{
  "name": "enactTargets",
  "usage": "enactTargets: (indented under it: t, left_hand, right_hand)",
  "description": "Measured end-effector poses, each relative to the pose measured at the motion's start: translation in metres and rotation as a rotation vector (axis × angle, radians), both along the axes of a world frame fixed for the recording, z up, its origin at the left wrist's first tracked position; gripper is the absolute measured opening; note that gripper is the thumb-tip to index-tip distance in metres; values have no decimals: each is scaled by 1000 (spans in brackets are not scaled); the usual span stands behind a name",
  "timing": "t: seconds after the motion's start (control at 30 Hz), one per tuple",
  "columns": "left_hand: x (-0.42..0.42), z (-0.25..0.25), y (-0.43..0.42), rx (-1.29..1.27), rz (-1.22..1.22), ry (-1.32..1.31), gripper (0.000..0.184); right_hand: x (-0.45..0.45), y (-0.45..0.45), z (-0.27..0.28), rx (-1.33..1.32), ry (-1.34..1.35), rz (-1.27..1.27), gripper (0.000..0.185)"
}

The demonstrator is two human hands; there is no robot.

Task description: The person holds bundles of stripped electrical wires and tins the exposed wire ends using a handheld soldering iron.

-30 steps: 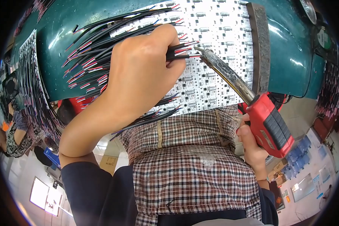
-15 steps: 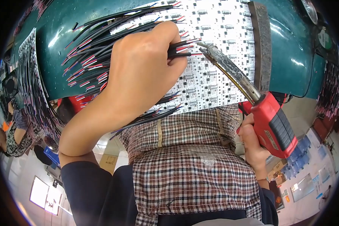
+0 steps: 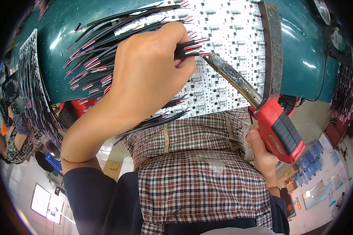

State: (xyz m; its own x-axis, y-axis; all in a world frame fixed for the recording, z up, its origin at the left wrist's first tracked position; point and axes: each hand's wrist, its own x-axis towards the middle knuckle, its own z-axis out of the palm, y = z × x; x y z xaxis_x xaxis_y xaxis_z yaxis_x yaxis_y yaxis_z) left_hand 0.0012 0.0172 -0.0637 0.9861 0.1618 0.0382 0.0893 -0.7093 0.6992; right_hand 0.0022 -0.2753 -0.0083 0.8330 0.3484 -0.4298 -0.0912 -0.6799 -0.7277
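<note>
My left hand (image 3: 147, 74) is closed around several black cables (image 3: 182, 51), whose stripped red, white and black wire ends point right. They lie over a white sheet of small circuit boards (image 3: 233, 84). My right hand (image 3: 263, 153) grips the red and black handle of a soldering gun (image 3: 281, 131). Its long metal barrel slants up and left, and its tip is at the wire end of the lowest held cable. Whether the tip touches the wire or the board I cannot tell. The palm side of my left hand is hidden.
More black cables (image 3: 94, 58) fan out left across the green table (image 3: 302, 70). A dark metal bar (image 3: 272, 51) runs along the sheet's right edge. Another board with cables (image 3: 30, 74) stands at left, and a cable bundle (image 3: 344, 92) hangs at right. A co-worker (image 3: 17, 147) is at far left.
The soldering gun and my right hand have shifted a little left, and the tip has dropped from the upper held wires to the lowest one. My left hand has hardly moved.
</note>
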Motion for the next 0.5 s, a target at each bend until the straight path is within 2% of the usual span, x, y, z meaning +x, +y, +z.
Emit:
enactTargets:
  t: [0.1,0.3,0.4,0.5]
  left_hand:
    - [0,1,-1,-6,6,25,18]
    - [0,0,-1,-4,4,12,18]
    - [0,0,0,6,-1,4,17]
    - [0,0,0,13,-5,-9,17]
  right_hand:
    - [0,1,0,-2,62,-40,31]
    - [-3,-7,5,-48,-17,42,29]
    - [-6,-4,7,-86,-14,-75,30]
    - [-2,-6,3,-20,-22,-25,31]
